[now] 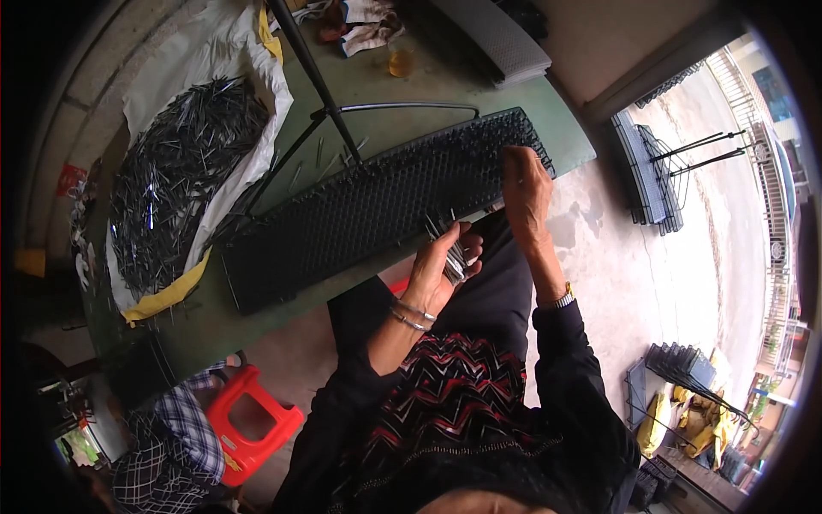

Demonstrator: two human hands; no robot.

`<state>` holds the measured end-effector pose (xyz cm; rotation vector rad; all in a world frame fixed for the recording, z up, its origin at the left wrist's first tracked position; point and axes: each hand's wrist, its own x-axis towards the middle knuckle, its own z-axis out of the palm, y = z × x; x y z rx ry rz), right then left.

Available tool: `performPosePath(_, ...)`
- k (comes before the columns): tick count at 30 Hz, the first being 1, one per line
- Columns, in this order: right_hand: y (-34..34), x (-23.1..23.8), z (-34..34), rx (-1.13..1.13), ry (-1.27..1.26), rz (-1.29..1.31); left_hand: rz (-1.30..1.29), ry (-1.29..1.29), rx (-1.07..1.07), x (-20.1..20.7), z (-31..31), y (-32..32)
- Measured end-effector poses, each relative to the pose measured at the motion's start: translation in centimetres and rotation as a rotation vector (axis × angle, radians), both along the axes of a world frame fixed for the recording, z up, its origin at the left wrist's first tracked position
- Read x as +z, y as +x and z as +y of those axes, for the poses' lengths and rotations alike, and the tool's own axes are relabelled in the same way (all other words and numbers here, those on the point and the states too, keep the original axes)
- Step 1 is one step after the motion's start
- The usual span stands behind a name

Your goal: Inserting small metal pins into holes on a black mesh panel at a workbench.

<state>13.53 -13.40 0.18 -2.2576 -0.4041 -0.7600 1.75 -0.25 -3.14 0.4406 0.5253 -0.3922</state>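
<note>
A long black board (342, 224) full of small holes lies slantwise along the near edge of the green table. Over its right end my right hand (527, 195) is closed, fingertips pinched together against the board; whatever they hold is hidden. Close to the board's near edge, my left hand (435, 272) is wrapped round a bundle of thin metal pins (460, 259), some poking out past the thumb. Dark pieces stand densely in the board's right end, under and beside my right hand. Several loose pins (319, 154) lie on the table behind the board.
A white sack (267, 116) heaped with dark metal pins (184, 176) fills the table's left. A black metal stand (321, 81) rises behind the board. Farther back are a yellowish cup (400, 62) and stacked grey sheets (497, 38). A red stool (253, 424) stands lower left.
</note>
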Motion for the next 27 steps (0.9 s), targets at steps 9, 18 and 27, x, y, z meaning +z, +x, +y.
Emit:
performPosePath(9,0.3,-0.6,-0.5,0.065,-0.004,0.075,0.019,-0.132,-0.053,0.9,-0.3,0.2)
performPosePath(18,0.1,-1.2,-0.4,0.130,-0.009,-0.024,0.026,-0.076,-0.018,3.2,-0.4,-0.1)
performPosePath(27,-0.3,-1.5,-0.5,0.171,-0.083,-0.071,0.056,-0.051,-0.044,2.8,0.0,-0.7)
